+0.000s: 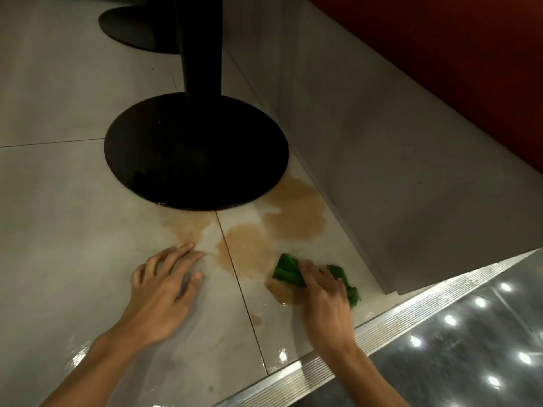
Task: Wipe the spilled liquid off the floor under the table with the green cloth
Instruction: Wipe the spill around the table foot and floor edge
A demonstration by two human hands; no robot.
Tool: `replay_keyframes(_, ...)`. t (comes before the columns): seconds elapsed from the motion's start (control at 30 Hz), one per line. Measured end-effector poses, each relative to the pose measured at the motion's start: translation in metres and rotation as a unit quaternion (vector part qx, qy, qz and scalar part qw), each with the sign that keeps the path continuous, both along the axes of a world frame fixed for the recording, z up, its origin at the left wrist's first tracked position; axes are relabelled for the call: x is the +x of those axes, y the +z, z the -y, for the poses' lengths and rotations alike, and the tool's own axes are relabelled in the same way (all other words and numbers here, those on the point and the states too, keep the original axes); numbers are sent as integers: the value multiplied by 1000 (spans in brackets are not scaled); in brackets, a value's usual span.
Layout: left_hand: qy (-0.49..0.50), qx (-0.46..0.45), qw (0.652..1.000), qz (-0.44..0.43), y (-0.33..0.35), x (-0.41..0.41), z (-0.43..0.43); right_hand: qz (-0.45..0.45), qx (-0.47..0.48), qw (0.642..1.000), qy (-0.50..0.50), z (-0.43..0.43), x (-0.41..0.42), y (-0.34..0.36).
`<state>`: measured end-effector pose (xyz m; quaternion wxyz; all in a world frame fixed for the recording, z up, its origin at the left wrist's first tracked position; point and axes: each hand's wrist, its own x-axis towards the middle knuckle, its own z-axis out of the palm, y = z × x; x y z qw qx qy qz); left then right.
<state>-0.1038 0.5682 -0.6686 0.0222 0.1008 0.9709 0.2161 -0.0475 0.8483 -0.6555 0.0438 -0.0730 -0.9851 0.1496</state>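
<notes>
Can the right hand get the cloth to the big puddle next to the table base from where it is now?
Probably yes. The right hand presses the green cloth at the near edge of the spill, and only bare wet tile lies between it and the big puddle. The table base borders the far side, so liquid at its rim may be awkward.

green cloth [286,271] mostly hidden under right hand [324,292], table post [202,45] cut off at top edge, tabletop unseen

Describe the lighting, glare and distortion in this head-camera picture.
Head view: dim, warm light; the black table base is almost featureless shadow. Bright ceiling-light reflections dot the glossy dark floor at lower right, and wet glare shows near the left hand. Wide-angle bending curves the metal threshold strip. The right hand on the green cloth looks slightly soft; the brown spill reads clearly.
</notes>
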Motion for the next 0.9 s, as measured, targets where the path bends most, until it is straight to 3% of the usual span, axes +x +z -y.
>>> replay_keyframes(0.2,-3,3,1000,9,-2,1,1,8,-36,987,-157,-29,-37,3)
replay_keyframes(0.37,-4,13,1000,12,-1,0,2,-56,-15,984,-171,-11,-35,4)
replay_keyframes(0.57,1,14,1000,16,0,0,0,-103,-64,991,-49,50,-16,13)
replay_keyframes(0.77,-7,13,1000,24,4,-2,2,-42,-81,996,5,80,-5,14)
replay_keyframes(0.9,-4,4,1000,29,6,-3,7,-22,-174,984,26,52,-15,39)
